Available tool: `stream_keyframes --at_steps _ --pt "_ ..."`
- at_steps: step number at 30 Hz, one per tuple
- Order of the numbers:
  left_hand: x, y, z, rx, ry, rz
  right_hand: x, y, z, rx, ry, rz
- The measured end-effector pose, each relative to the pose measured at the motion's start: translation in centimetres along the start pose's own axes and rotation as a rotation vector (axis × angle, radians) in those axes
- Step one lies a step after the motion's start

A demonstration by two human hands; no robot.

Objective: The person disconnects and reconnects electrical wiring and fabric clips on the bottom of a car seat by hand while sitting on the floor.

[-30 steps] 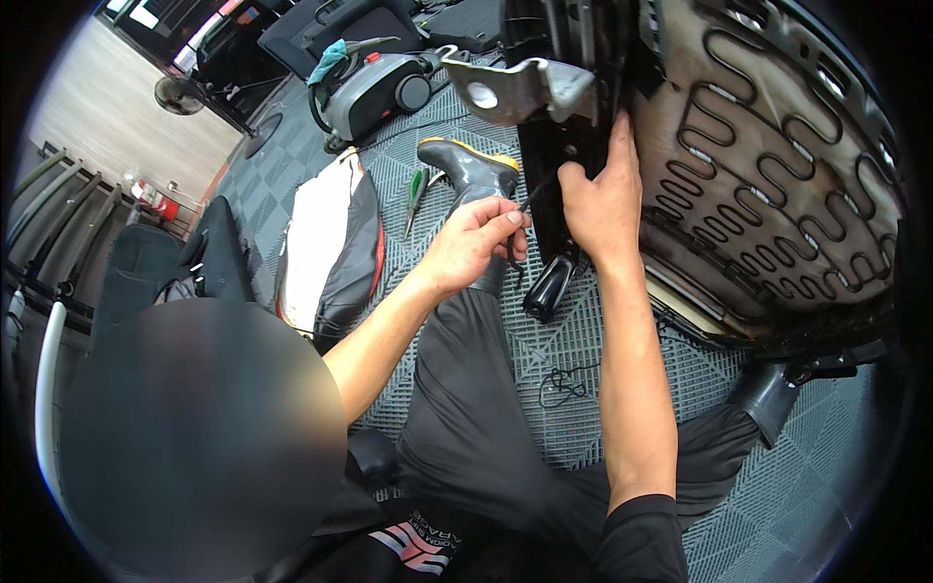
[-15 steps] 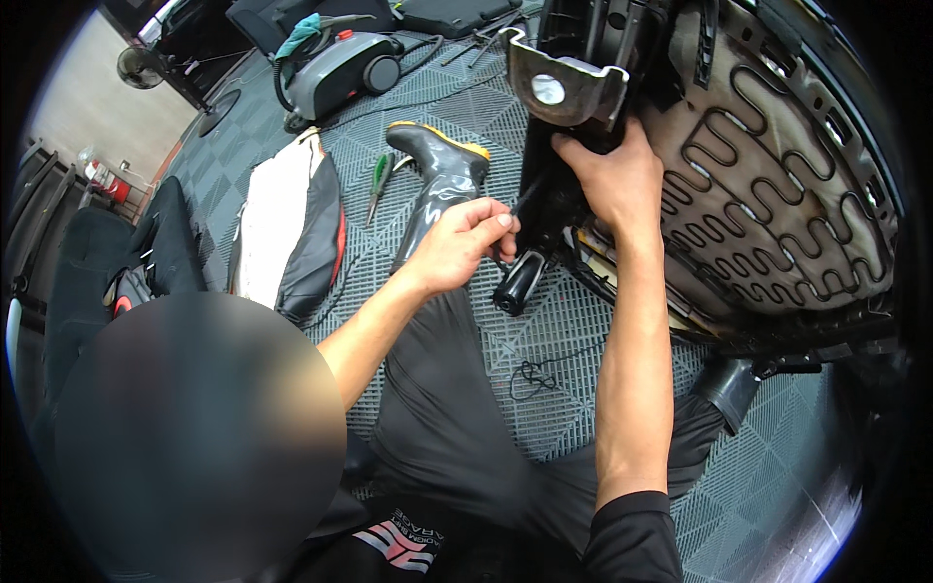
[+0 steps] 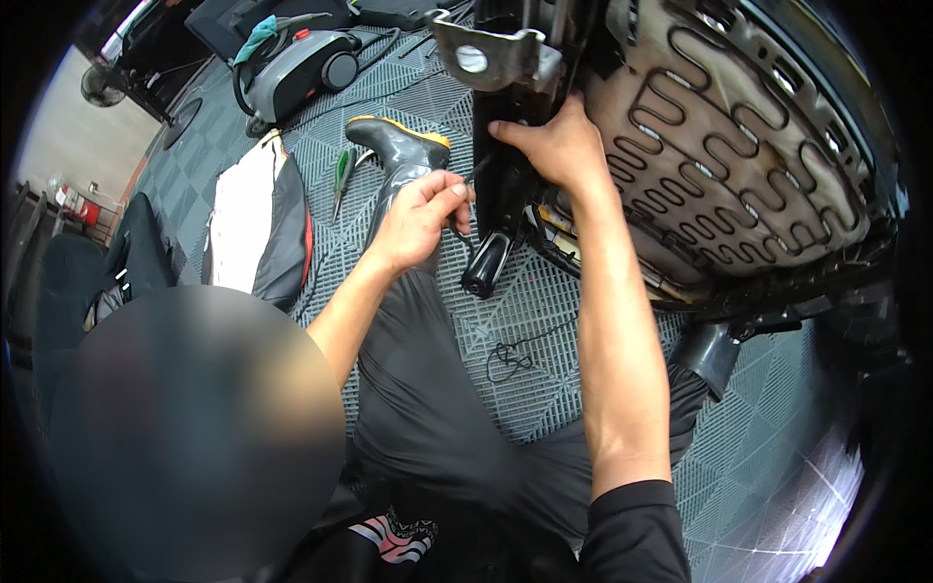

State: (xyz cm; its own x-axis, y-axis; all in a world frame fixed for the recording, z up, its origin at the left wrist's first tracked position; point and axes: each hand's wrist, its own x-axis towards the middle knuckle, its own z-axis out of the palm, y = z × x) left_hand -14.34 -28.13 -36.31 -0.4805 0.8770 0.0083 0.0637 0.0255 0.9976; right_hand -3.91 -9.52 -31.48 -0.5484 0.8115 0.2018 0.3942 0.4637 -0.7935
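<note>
A car seat frame with black metal rails (image 3: 498, 185) stands on end in front of me, its wavy springs (image 3: 671, 117) over a beige pad facing my right. My right hand (image 3: 562, 151) is wrapped round the rail, thumb on the near side and fingertips hidden behind it. Just left of the rail, my left hand (image 3: 420, 222) pinches a thin black cord (image 3: 470, 179) between thumb and forefinger. One stretch of it runs toward the rail, and a loop hangs below the fingers. Above my right hand juts a bare metal bracket (image 3: 486, 53) with a round hole.
Beyond my boot (image 3: 394, 146) stands a grey canister vacuum (image 3: 301, 78). A green-handled screwdriver (image 3: 342, 180) lies on the grey grid floor beside a white and black seat cover (image 3: 255, 219). Tangled black string (image 3: 510, 361) lies between my legs. Dark seats (image 3: 83, 282) are at left.
The whole view has shifted, so the frame and both hands appear further left and slightly higher. Both hands keep nearly the same grip and place against the frame.
</note>
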Motion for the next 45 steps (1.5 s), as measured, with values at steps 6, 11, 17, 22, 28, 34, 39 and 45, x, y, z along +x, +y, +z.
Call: stream_keyframes --at_steps 6,11,17,22,28,34,39,45 --pt "4.3 0.1 1.5 0.591 0.333 0.312 -0.8 -0.2 0.4 -0.064 0.064 -0.077" --pt "8.5 -1.2 0.2 0.603 0.084 0.417 0.8 1.6 0.1 0.028 -0.061 -0.157" --pt "8.8 -1.2 -1.5 0.501 -0.073 0.445 -0.3 -0.1 0.1 -0.153 -0.035 -0.062" --pt "8.6 -0.8 -2.6 0.513 -0.171 0.414 -0.1 1.1 0.6 -0.085 -0.051 -0.117" --pt "8.2 -1.3 -2.1 0.51 -0.151 0.39 -0.1 1.7 1.0 -0.071 -0.057 -0.158" --pt "6.9 -0.5 -2.8 0.597 -0.105 0.294 0.1 1.7 1.0 -0.228 -0.05 -0.076" --pt "3.2 1.0 -4.5 0.683 -0.105 0.312 -0.2 1.3 1.0 -0.186 -0.009 -0.121" --pt "-0.3 0.0 -1.4 0.674 -0.137 0.516 -0.4 1.9 0.2 -0.115 -0.098 -0.07"
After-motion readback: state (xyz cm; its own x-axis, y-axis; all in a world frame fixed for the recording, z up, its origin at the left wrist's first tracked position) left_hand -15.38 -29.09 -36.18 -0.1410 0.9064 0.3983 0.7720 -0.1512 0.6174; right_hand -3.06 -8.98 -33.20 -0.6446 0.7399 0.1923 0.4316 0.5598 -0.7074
